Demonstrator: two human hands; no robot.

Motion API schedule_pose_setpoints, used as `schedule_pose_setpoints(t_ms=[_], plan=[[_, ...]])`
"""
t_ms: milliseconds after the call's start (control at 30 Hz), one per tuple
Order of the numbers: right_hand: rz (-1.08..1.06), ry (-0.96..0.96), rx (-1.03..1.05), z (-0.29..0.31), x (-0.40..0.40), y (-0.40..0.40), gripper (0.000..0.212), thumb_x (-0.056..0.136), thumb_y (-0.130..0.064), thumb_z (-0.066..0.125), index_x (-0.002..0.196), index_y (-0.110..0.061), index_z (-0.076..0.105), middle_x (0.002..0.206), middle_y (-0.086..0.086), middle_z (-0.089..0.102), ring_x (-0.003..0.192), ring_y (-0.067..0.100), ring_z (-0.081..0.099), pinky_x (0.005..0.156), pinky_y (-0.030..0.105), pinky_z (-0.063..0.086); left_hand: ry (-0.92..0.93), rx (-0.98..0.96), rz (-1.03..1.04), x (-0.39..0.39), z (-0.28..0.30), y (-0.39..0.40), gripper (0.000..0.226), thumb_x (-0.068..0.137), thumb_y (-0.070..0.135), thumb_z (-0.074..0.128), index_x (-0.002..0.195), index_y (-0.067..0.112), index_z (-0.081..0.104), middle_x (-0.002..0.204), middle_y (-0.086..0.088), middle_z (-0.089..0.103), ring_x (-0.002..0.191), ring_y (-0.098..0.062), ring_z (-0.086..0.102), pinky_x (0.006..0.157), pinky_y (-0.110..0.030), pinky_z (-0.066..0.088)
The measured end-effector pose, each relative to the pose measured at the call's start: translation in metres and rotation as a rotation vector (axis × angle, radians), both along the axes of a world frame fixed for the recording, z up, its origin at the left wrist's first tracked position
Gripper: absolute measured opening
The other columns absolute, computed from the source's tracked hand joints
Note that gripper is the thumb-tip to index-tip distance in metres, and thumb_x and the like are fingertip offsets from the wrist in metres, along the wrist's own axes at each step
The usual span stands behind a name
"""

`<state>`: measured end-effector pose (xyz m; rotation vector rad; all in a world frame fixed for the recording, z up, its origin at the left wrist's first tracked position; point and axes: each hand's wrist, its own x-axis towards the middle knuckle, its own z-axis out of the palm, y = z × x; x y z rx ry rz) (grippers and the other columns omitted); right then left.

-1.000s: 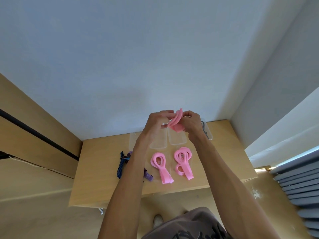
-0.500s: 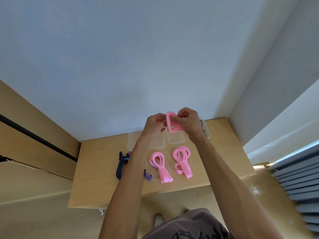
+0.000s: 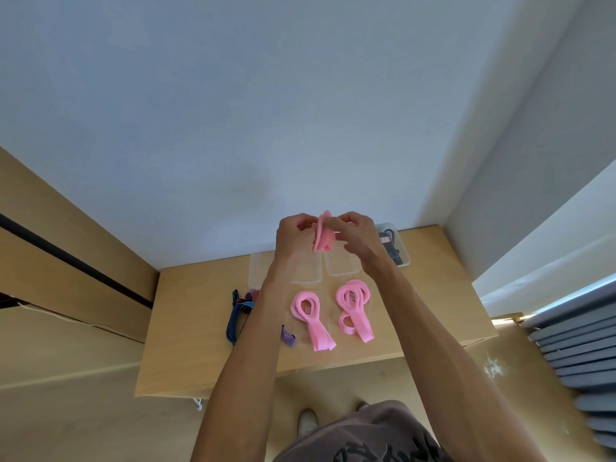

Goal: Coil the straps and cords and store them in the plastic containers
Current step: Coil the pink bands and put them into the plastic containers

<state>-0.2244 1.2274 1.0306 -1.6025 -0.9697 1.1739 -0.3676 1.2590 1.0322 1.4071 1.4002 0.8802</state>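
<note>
Both grips are clamped on one folded pink strap [image 3: 322, 232], the left hand [image 3: 293, 236] pinching its left edge and the right hand [image 3: 358, 235] pinching it from the right, raised above the wooden surface [image 3: 200, 328]. Below on the surface lie two coiled pink straps [image 3: 308, 313] [image 3: 355, 305] side by side, each seemingly in a clear shallow container, with more clear containers [image 3: 340, 266] behind them. A dark blue strap [image 3: 235, 316] lies left of the left forearm, and the far right container [image 3: 398, 241] holds a dark cord.

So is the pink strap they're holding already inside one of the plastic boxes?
No, both hands hold the pink strap up in the air above the table.
</note>
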Motion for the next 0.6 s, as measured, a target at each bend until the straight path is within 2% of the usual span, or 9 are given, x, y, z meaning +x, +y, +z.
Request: schedule_pose_setpoints(t_ms=[100,167,200,267,300,400,500,600], plan=[[-0.046,0.089,-0.025,-0.003,0.009,0.002,0.024,0.08,-0.021,0.058,0.086,-0.001,0.069,0.087,0.009,0.074,0.091,0.029,0.07,0.076,0.04,0.057,-0.225,-0.123,0.086,-0.007,0.001,0.0,0.016,0.085,0.002,0.07,0.08,0.016,0.076,0.069,0.005,0.074,0.064,-0.013,0.071,0.053,-0.02,0.054],[-0.067,0.076,-0.029,-0.007,0.011,0.001,0.02,0.085,-0.016,0.056,0.086,-0.005,0.072,0.09,0.009,0.075,0.092,0.027,0.071,0.082,0.043,0.059,-0.264,-0.141,0.118,-0.008,-0.002,0.002,0.006,0.084,0.009,0.075,0.083,0.014,0.077,0.077,0.002,0.075,0.073,-0.017,0.072,0.06,-0.028,0.059],[-0.059,0.046,-0.021,-0.009,0.009,0.0,0.02,0.087,-0.019,0.056,0.086,-0.007,0.072,0.091,0.01,0.074,0.089,0.025,0.07,0.081,0.043,0.059,-0.166,-0.106,0.124,-0.005,-0.004,0.003,0.003,0.083,0.015,0.077,0.085,0.014,0.076,0.079,0.0,0.075,0.076,-0.018,0.072,0.064,-0.031,0.06],[-0.019,0.017,0.016,-0.011,-0.001,-0.002,0.027,0.09,-0.029,0.057,0.085,-0.009,0.073,0.089,0.014,0.071,0.077,0.019,0.067,0.077,0.043,0.061,0.08,-0.026,0.166,0.004,-0.007,0.0,0.014,0.082,0.026,0.077,0.086,0.014,0.072,0.08,0.001,0.071,0.077,-0.018,0.07,0.068,-0.033,0.06],[-0.004,0.024,0.033,-0.011,-0.006,-0.003,0.034,0.091,-0.037,0.057,0.083,-0.009,0.073,0.085,0.015,0.07,0.074,0.02,0.068,0.074,0.042,0.062,0.137,0.006,0.194,0.009,-0.007,-0.003,0.017,0.083,0.03,0.076,0.085,0.015,0.069,0.079,0.003,0.07,0.076,-0.017,0.069,0.068,-0.033,0.06],[0.028,-0.006,0.041,-0.007,-0.01,-0.003,0.05,0.083,-0.063,0.059,0.075,-0.016,0.074,0.074,0.007,0.073,0.076,0.022,0.072,0.071,0.037,0.063,0.111,0.016,0.234,0.019,-0.009,-0.007,0.018,0.086,0.031,0.073,0.084,0.014,0.068,0.08,0.001,0.071,0.077,-0.018,0.069,0.071,-0.034,0.06],[0.039,-0.097,0.073,-0.011,-0.002,-0.005,0.032,0.073,-0.058,0.072,0.077,-0.026,0.073,0.073,-0.005,0.072,0.071,0.018,0.07,0.068,0.034,0.061,-0.084,-0.092,0.229,0.015,-0.009,-0.003,0.005,0.083,0.013,0.073,0.085,0.009,0.073,0.083,-0.004,0.073,0.076,-0.022,0.068,0.069,-0.035,0.059],[-0.038,0.118,0.017,-0.015,0.008,-0.006,0.026,0.085,-0.04,0.068,0.09,-0.015,0.074,0.084,0.001,0.064,0.08,0.019,0.059,0.073,0.036,0.049,-0.487,-0.219,0.186,0.007,-0.003,-0.003,0.006,0.087,0.005,0.068,0.091,0.004,0.073,0.081,-0.008,0.067,0.068,-0.02,0.057,0.062,-0.029,0.047]])
